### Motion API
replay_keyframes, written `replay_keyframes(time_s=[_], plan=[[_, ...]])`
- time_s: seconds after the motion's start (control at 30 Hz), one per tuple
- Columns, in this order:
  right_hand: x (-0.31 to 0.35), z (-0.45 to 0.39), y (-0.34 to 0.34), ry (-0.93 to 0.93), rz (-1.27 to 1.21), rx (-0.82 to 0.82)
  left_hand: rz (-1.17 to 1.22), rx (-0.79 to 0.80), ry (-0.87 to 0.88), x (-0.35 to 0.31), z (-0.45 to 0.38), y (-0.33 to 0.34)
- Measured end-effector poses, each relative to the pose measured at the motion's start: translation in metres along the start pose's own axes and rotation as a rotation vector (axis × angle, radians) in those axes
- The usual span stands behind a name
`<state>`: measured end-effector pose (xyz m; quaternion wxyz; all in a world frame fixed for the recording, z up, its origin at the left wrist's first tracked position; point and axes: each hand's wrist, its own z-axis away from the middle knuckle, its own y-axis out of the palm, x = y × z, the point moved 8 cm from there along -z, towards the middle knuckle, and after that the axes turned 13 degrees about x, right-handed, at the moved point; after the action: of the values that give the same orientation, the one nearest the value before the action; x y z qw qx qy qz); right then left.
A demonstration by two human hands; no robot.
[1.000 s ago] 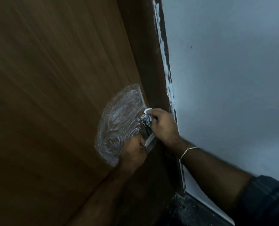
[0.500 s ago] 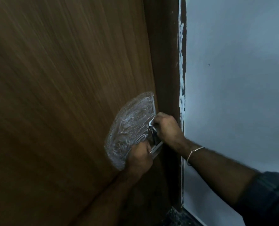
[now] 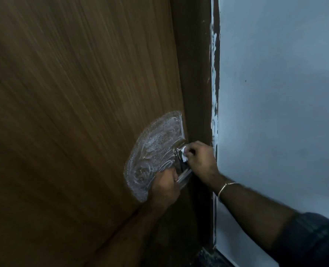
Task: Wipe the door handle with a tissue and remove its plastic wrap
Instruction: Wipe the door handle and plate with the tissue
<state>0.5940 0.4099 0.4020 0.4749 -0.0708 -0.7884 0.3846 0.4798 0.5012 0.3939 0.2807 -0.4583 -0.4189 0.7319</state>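
White tissue pinched in right hand, pressed to the upper end of the metal door handle at the wooden door edge. Left hand grips the handle's lower end. Bubble-textured plastic wrap fans out on the door beside the handle (whether any still covers the handle, cannot tell). Step: wiping. Next, by my judgement: peel the wrap free.
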Motion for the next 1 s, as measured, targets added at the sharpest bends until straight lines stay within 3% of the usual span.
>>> replay_keyframes(time_s=[0.17, 0.43, 0.7, 1.0], plan=[[0.003, 0.004, 0.007, -0.061, -0.013, 0.003, 0.031, 0.005, 0.032, -0.007, 0.002, -0.005], [-0.001, 0.012, 0.001, 0.000, -0.197, -0.145, 0.031, 0.017, 0.037, -0.003, -0.003, -0.002], [0.022, 0.008, -0.010, -0.263, -0.065, -0.141, 0.027, -0.016, 0.046, 0.002, -0.007, 0.001], [0.053, 0.002, 0.014, -0.739, 0.743, 0.233, -0.013, -0.029, 0.025, 0.001, -0.005, -0.003]])
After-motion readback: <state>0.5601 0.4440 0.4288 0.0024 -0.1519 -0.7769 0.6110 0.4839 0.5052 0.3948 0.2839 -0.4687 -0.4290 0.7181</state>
